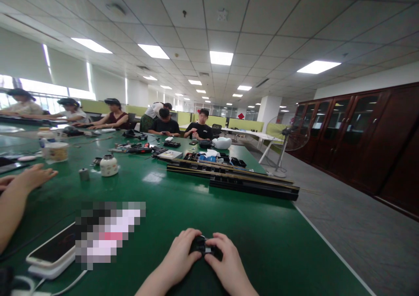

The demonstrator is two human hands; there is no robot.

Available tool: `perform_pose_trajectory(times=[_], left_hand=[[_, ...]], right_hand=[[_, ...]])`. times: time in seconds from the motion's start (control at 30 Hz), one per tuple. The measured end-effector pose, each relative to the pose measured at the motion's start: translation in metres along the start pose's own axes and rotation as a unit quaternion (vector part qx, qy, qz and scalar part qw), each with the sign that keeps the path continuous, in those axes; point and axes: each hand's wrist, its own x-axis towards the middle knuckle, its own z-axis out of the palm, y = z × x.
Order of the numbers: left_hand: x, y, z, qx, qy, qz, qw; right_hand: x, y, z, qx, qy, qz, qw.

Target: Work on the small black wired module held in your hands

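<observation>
Low in the middle of the view, both my hands come together over the green tabletop [262,243]. Between them is a small black object with a pale metallic part [207,249]; its kind is too small and too covered to make out. My left hand [183,252] grips its left side, thumb below and fingers above. On the right side, my right hand [224,254] pinches it between thumb and curled fingers. My fingers hide most of its body.
A phone [52,246] lies on a white block with cables at left, near another person's hands [31,178]. A white jar [109,166] stands farther back. Long black rails [252,189] with thin rods cross the far right. A fan [284,134] stands beyond the table edge.
</observation>
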Motion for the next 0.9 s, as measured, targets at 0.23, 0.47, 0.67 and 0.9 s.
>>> perform_pose_trajectory(times=[0.23,0.47,0.67,0.9], left_hand=[[-0.0002,-0.0005,0.0003,-0.023,-0.004,0.002,1.0],[0.0,-0.0009,0.0002,-0.016,-0.003,0.008,1.0],[0.001,-0.0049,0.0022,-0.022,-0.001,0.019,1.0],[0.0004,-0.0069,0.0036,-0.016,-0.001,0.02,1.0]], right_hand=[[0.0014,0.0018,0.0012,-0.009,0.002,-0.011,1.0],[0.0009,0.0009,0.0011,-0.01,0.007,-0.014,1.0],[0.0007,-0.0016,0.0006,-0.019,0.005,-0.01,1.0],[-0.0003,-0.0005,0.0002,-0.016,0.009,-0.015,1.0]])
